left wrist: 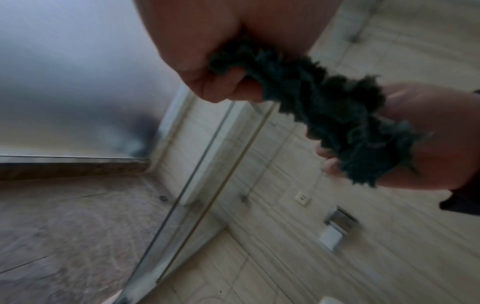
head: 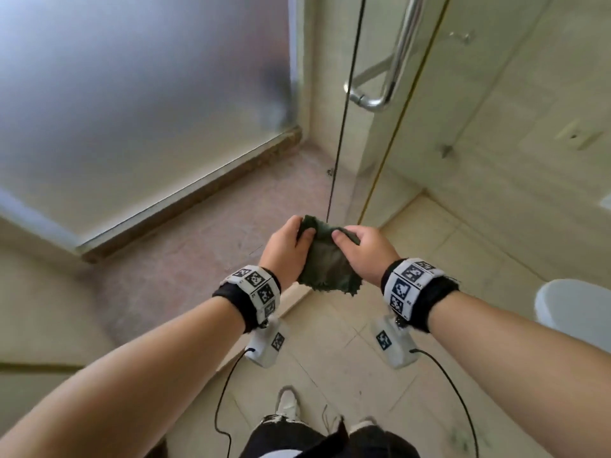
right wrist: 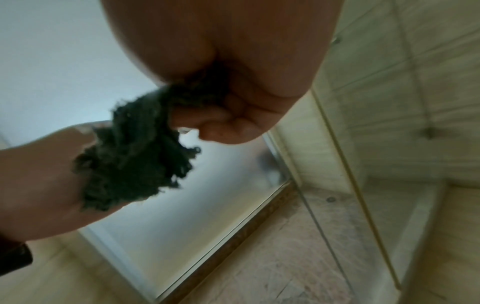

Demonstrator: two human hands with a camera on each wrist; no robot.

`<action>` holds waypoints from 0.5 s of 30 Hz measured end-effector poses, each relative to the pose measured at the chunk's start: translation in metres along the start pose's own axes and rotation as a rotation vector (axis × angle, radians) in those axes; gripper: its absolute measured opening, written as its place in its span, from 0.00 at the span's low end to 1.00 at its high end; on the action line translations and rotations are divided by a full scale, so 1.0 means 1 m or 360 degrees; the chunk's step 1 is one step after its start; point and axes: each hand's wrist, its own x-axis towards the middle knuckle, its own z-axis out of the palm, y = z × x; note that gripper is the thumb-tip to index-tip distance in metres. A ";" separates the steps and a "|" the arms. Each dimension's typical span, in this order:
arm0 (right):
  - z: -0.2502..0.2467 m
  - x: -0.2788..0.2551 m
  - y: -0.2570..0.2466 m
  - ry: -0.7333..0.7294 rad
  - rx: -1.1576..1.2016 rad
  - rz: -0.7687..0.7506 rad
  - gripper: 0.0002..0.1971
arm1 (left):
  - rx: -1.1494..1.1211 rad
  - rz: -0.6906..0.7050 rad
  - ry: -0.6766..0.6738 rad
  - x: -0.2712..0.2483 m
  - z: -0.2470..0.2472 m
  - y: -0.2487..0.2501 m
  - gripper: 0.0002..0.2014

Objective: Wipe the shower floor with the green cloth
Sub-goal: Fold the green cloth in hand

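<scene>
- Nearest me I see my own legs in dark trousers point(head: 317, 438) and white shoes point(head: 288, 403), standing on the pale tiled bathroom floor point(head: 347, 352).
- My forearms reach forward, each with a black wristband point(head: 246, 297) carrying white marker tiles, and a small white camera box hanging under each wrist with a thin black cable point(head: 228, 391) trailing back toward me.
- My left hand point(head: 287, 247) has its fingers curled round the left side of the green cloth point(head: 325, 264), thumb on top.
- My right hand point(head: 367, 251) is clamped on the cloth's right side in the same way, thumb pressing the top edge.
- The cloth is bunched and stretched between the two hands, held in the air well above the floor; its ragged lower edge hangs loose between my wrists. The left wrist view shows it as a crumpled dark-green strip running from one fist to the other.
- Just beyond the hands lies the shower floor point(head: 205, 246), a mottled pinkish-brown stone surface.
- A clear glass door point(head: 390, 153) stands at its right edge, with a curved chrome handle point(head: 393, 71) high up.
- At the far left a frosted glass panel point(head: 139, 94) sits on a brown stone kerb point(head: 211, 196).
- On the right edge I see part of a white rounded fixture point(head: 572, 309); I cannot tell what it is.
</scene>
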 end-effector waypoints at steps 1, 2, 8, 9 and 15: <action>0.009 0.011 -0.008 -0.0070 0.0014 -0.0001 0.11 | -0.0004 -0.0040 0.0034 0.003 -0.012 -0.009 0.04; 0.018 0.022 -0.017 -0.0164 0.0019 0.0011 0.10 | -0.0001 -0.0079 0.0069 0.005 -0.024 -0.017 0.04; 0.069 0.091 -0.051 -0.0560 -0.0108 -0.0118 0.13 | -0.0154 -0.0262 0.0325 0.015 -0.073 -0.062 0.04; 0.077 0.100 -0.056 -0.0641 -0.0133 -0.0153 0.13 | -0.0210 -0.0321 0.0392 0.016 -0.080 -0.067 0.04; 0.123 0.152 -0.092 -0.1046 -0.0353 -0.0365 0.09 | -0.0311 -0.0485 0.0736 0.024 -0.111 -0.100 0.04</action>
